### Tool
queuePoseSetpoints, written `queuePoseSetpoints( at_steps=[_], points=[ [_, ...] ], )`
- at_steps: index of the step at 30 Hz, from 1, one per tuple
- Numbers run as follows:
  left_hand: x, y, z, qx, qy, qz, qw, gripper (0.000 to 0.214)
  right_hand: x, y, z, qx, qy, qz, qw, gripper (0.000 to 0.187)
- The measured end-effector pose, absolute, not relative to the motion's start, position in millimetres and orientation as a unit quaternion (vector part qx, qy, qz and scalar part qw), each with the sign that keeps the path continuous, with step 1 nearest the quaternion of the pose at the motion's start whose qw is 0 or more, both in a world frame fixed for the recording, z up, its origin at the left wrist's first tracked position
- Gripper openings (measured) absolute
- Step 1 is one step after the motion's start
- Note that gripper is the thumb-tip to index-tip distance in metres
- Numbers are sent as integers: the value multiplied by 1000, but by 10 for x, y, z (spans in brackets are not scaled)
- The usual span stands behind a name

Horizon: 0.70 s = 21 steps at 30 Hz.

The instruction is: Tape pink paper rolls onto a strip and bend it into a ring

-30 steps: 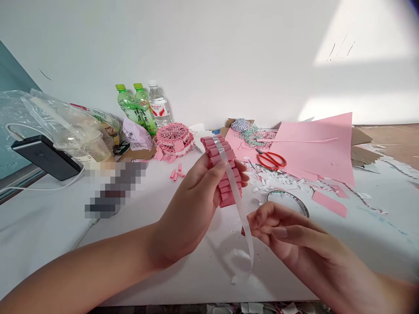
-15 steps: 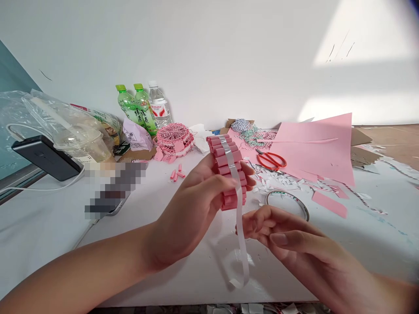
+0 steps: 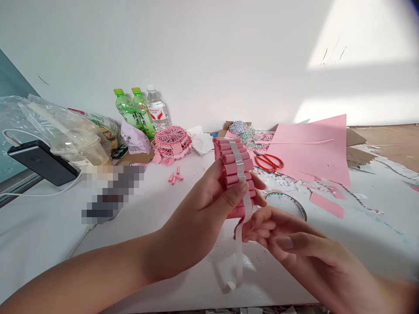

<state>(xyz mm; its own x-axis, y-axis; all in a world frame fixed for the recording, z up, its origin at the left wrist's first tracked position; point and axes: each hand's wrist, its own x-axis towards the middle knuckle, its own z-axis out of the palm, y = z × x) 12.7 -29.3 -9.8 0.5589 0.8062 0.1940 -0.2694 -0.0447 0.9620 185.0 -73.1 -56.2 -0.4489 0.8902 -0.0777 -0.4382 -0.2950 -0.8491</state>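
My left hand grips a stack of pink rolled paper tubes, with the thumb pressing across its front. A strip of clear adhesive tape runs down the middle of the stack. Its loose end hangs below the stack and curls near the tabletop. My right hand lies just right of the stack. Its fingertips reach the hanging tape, while the thumb stays apart from it. The lower end of the stack is partly hidden by my left thumb.
Red-handled scissors, pink card sheets and a tape roll lie to the right among white paper scraps. At the back stand bottles and a pink paper bundle. A pixelated patch covers something left of my hands.
The stack has moved slightly right and turned more upright in my left hand. The tape now lies straighter along it, and my right hand has moved closer to the hanging strip.
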Motion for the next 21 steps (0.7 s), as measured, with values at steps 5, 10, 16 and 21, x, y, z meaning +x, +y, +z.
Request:
queuePoseSetpoints(
  at_steps=[5, 10, 16, 21],
  points=[
    [125, -297, -113, 591, 229, 423, 647, 12, 1831, -723, -559, -299, -406, 748, 432, 28],
    [115, -309, -114, 589, 248, 430, 638, 12, 1811, -735, -564, -306, -414, 745, 425, 27],
    [120, -324, -117, 600, 237, 424, 635, 18, 1836, -755, -573, -309, -425, 751, 402, 27],
    [121, -324, -113, 606, 244, 434, 620, 15, 1836, -735, -582, -306, -423, 754, 400, 29]
  ],
)
